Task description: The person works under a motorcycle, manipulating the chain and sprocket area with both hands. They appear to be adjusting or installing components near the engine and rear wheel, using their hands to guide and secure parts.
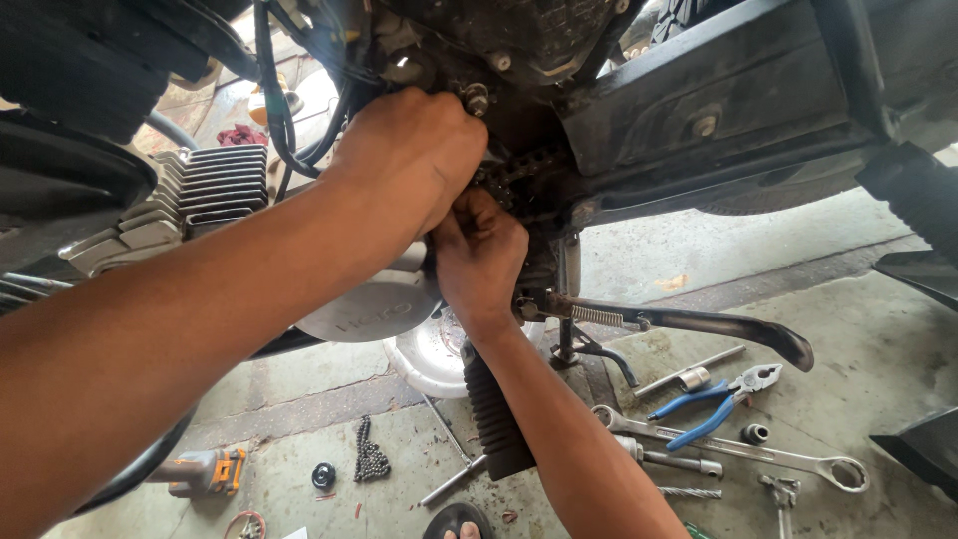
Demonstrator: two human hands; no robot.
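My left hand (409, 160) reaches in from the left, up under a motorcycle, with its fingers curled on the greasy drive chain (521, 172) beside the engine. Just below it and touching it, my right hand (481, 255) is clenched in a fist against the same chain, thumb upward. The fingertips of both hands are hidden between the hands and the frame. A bolt head (476, 98) sticks out right above my left knuckles.
Finned engine cylinder (212, 185) and silver engine cover (371, 309) lie left of the hands. The side stand (704, 324) with its spring and a ribbed footpeg rubber (494, 419) are below. Blue-handled pliers (714, 404), a ring spanner (743, 451), sockets, a short chain piece (369, 454) and an orange tool (208, 469) lie on the concrete floor.
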